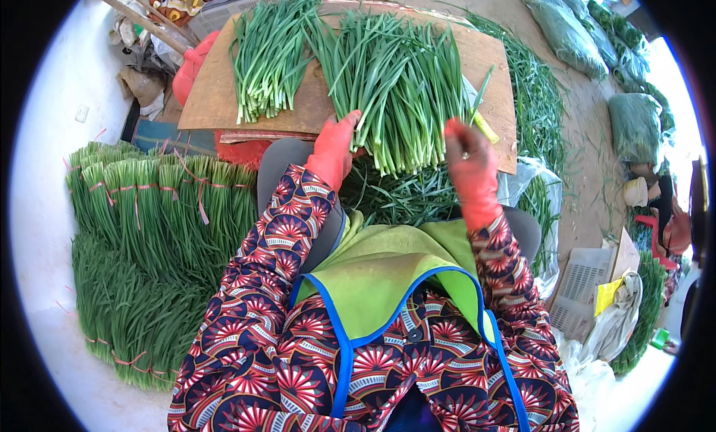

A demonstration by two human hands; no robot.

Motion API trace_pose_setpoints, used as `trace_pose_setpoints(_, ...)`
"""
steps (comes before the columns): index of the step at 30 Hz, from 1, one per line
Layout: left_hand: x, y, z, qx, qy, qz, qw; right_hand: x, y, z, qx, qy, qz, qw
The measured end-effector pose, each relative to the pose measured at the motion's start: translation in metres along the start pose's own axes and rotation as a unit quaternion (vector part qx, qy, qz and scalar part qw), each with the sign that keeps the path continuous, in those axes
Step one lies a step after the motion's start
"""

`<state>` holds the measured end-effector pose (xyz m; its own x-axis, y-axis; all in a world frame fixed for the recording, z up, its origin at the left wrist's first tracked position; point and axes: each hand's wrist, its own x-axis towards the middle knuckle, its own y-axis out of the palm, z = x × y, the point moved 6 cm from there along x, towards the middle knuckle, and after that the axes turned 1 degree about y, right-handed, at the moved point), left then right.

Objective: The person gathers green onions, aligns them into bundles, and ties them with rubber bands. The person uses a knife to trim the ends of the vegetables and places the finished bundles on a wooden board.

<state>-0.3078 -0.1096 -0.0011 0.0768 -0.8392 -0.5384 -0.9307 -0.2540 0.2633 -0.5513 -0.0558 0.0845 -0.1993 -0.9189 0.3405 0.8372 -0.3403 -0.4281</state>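
Note:
A wide pile of garlic chives lies on a wooden board in front of me, pale stem ends toward me. A smaller heap of chives lies to its left. My left hand, in a red glove, is closed at the left edge of the big pile's stems; some fingertips are hidden there. By the pile's right edge is my right hand, also red-gloved. It is raised and smeared by motion, so its grip does not show. A yellow-handled tool rests just beyond it, its other end partly covered.
Bundles of chives tied with pink bands are stacked at my left. Loose leaves cover the floor right of the board, and more lie beneath it. Filled plastic bags stand at the far right. A cardboard box is nearer right.

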Motion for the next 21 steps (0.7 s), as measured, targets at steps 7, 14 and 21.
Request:
trace_pose_setpoints(7,0.001,0.025,-0.007,0.062,0.135,0.103,0.983,-0.054,0.082,0.017,-0.152,0.101,0.252,0.950)
trace_pose_setpoints(14,0.008,0.030,0.008,0.045,0.148,0.130,0.979,-0.065,0.062,0.014,-0.192,0.156,0.304,0.920)
trace_pose_setpoints(21,0.007,0.018,0.009,0.047,0.069,0.071,0.994,-0.071,0.077,0.002,0.001,0.300,0.278,0.913)
